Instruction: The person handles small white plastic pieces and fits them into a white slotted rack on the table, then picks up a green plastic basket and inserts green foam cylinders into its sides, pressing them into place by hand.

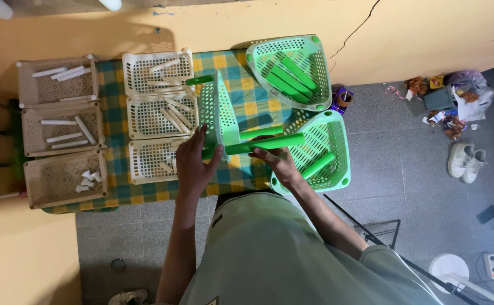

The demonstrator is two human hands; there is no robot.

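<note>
A green perforated plastic basket tray [216,110] stands on its edge on the checkered table. My left hand [193,161] grips its near lower edge. My right hand [281,161] holds a green plastic tube [264,143] that lies level and meets the tray's corner. Another green tube [199,80] sticks out at the tray's far corner. Just right of my right hand lies a green tray [340,141] with a green tube inside it.
A third green tray [267,53] with several tubes lies at the back right. White trays [145,116] and beige trays [60,133] hold white tubes on the left. Shoes [466,161], clutter and a power strip [491,264] lie on the grey floor.
</note>
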